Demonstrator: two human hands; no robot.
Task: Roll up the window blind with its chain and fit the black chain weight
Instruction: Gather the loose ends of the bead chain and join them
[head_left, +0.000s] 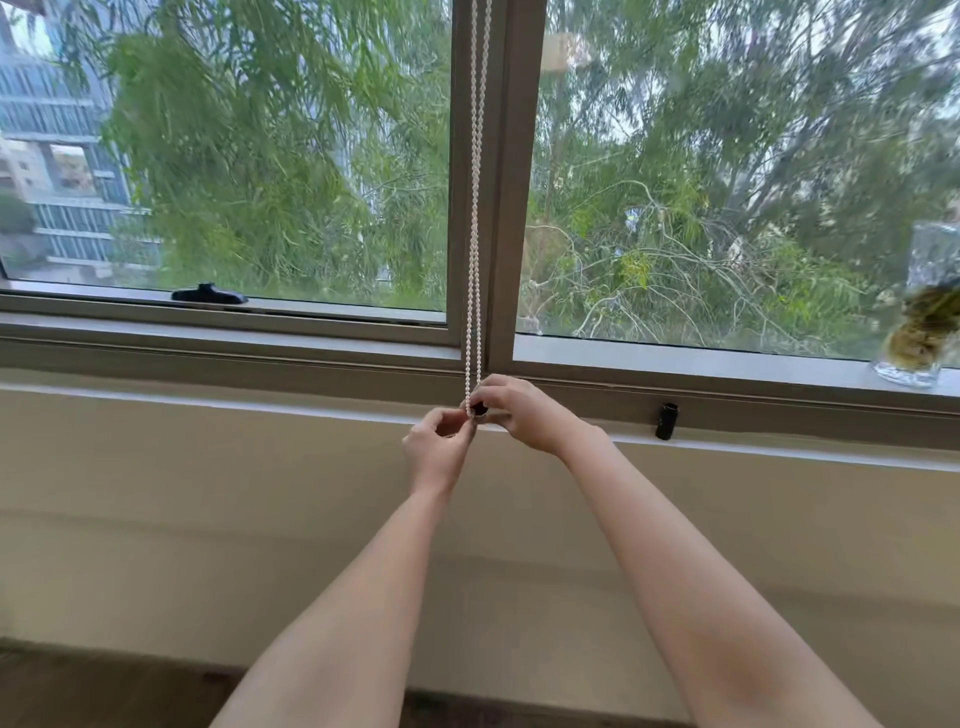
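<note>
A white bead chain (475, 208) hangs in two strands down the window's middle post, and its bottom loop ends between my hands. My right hand (519, 413) pinches a small black chain weight (480, 409) at the loop's lower end. My left hand (439, 447) meets it from the left, fingertips closed on the chain's bottom and touching the weight. The blind itself is out of view above the frame. Another small black piece (667, 421) stands on the ledge to the right.
The grey window frame and sill (260, 338) run across the view above a beige wall. A black window handle (209, 294) sits on the left sash. A glass vase with plant matter (919, 332) stands on the sill at far right.
</note>
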